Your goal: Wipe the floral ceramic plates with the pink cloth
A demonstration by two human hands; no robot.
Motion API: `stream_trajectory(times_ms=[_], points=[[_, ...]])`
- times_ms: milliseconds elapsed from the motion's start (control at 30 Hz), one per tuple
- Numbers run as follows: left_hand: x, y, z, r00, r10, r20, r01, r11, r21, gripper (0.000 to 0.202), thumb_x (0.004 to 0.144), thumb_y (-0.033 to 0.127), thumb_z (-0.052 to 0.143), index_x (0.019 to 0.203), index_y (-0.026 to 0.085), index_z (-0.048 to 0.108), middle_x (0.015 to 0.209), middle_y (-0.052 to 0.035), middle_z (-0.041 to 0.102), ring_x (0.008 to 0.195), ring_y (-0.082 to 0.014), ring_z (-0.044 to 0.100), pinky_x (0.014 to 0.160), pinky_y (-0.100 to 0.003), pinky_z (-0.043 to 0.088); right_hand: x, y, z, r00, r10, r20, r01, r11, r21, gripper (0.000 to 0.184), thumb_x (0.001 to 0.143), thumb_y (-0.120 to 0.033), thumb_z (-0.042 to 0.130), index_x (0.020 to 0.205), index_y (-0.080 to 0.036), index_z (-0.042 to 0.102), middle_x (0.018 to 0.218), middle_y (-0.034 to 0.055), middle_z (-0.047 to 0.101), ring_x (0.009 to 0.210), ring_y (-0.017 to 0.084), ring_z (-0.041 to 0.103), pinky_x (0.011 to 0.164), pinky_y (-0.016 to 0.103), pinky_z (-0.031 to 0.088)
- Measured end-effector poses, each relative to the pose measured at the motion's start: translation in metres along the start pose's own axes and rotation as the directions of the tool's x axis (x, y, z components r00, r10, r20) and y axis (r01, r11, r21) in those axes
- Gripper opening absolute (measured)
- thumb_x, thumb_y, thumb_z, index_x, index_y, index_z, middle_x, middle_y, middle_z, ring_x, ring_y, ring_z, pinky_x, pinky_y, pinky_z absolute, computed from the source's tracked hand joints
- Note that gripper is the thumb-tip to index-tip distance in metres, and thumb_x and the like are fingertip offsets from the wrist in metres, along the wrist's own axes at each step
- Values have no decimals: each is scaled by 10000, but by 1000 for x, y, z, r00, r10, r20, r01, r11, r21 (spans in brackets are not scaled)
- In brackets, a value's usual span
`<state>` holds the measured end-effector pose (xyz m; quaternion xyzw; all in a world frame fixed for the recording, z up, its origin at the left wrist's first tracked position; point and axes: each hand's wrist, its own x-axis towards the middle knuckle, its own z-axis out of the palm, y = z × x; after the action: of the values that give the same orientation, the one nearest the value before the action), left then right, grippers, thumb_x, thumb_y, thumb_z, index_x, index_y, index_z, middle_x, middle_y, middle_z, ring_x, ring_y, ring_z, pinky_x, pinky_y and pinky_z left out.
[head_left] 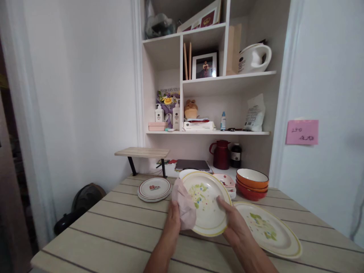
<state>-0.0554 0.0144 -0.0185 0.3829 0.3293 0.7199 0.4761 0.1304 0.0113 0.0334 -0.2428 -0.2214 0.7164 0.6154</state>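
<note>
A round white plate (209,218) with a yellow rim and a green floral print is held up, tilted toward me, above the table. My right hand (234,223) grips its right edge, thumb on the face and fingers behind. At the left edge my left hand (173,218) is closed on a pale pink cloth (184,208), pressing it against the plate's rim. Some of the left fingers are hidden behind cloth and plate. To the right, partly under my right forearm, a larger oval plate (280,231) with the same pattern lies on the table.
A stack of small plates (154,189) is at the left. Behind the held plate are patterned dishes (226,180) and, farther right, stacked orange and red bowls (251,185). A small raised stand (142,152), a dark red jug (221,154) and a wall shelf (227,132) are at the back.
</note>
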Motion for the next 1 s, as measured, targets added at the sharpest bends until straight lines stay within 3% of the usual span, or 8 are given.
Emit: stream_trajectory(times_ms=[100, 200, 267, 333, 400, 500, 800, 1000], points=[[6, 1, -5, 970, 222, -96, -165, 897, 409, 446, 730, 487, 660, 1055, 182, 658, 1438, -150, 448, 1397, -311, 269, 1163, -448, 128, -2, -5, 2, 995, -103, 1, 103, 994, -36, 685, 717, -186, 734, 1353, -152, 481, 898, 112, 766, 808, 290, 723, 870, 481, 529], [2, 10, -4, 978, 203, -38, -158, 855, 494, 414, 753, 503, 618, 962, 150, 681, 1296, -189, 566, 1292, -349, 424, 1118, -494, 237, -6, -10, 4, 987, -162, 21, 163, 983, -80, 734, 688, -206, 767, 1360, -180, 474, 908, 103, 765, 792, 283, 722, 834, 472, 546], [-5, 17, 0, 997, 62, 40, -73, 912, 404, 439, 802, 502, 566, 1040, 149, 672, 1148, -171, 664, 1159, -325, 562, 1034, -480, 376, -8, -13, 5, 982, -184, 37, 187, 975, -119, 751, 676, -226, 782, 1360, -182, 474, 931, 110, 762, 795, 281, 721, 815, 464, 554], [-14, 24, 6, 973, -152, 173, 120, 975, 186, 451, 834, 466, 555, 1166, 167, 624, 1135, -144, 689, 1126, -294, 599, 1006, -449, 415, -11, -16, 6, 979, -199, 35, 202, 966, -161, 761, 663, -236, 793, 1355, -181, 480, 939, 116, 760, 790, 279, 720, 799, 455, 561], [-23, 31, 13, 953, -209, 220, 220, 975, -30, 460, 836, 402, 583, 1244, 188, 575, 1144, -121, 696, 1125, -273, 608, 1012, -431, 415, -11, -18, 6, 980, -197, 15, 196, 961, -197, 770, 651, -238, 800, 1350, -173, 486, 920, 119, 762, 778, 282, 720, 782, 450, 565], [-31, 40, 21, 937, -216, 274, 273, 943, -190, 434, 832, 359, 607, 1224, 174, 593, 1153, -120, 697, 1142, -265, 602, 1027, -414, 409, -10, -20, 4, 986, -168, -5, 162, 961, -223, 789, 635, -225, 803, 1352, -154, 480, 882, 123, 763, 761, 295, 719, 757, 456, 568], [-32, 48, 21, 929, -307, 205, 350, 908, -231, 552, 770, 392, 689, 1258, 168, 559, 1125, -146, 708, 1036, -291, 662, 934, -432, 494, -24, -16, 10, 986, 68, 151, -7, 927, -374, 773, 673, -216, 761, 1374, -169, 438, 879, 130, 763, 721, 301, 721, 677, 428, 575], [-25, 37, 15, 925, -363, 115, 378, 913, -152, 579, 704, 333, 761, 1215, 141, 567, 1047, -161, 731, 948, -293, 695, 864, -418, 532, -21, -7, 11, 996, 8, 88, 24, 936, -352, 819, 635, -200, 768, 1376, -188, 419, 781, 95, 764, 628, 289, 711, 607, 410, 571]])
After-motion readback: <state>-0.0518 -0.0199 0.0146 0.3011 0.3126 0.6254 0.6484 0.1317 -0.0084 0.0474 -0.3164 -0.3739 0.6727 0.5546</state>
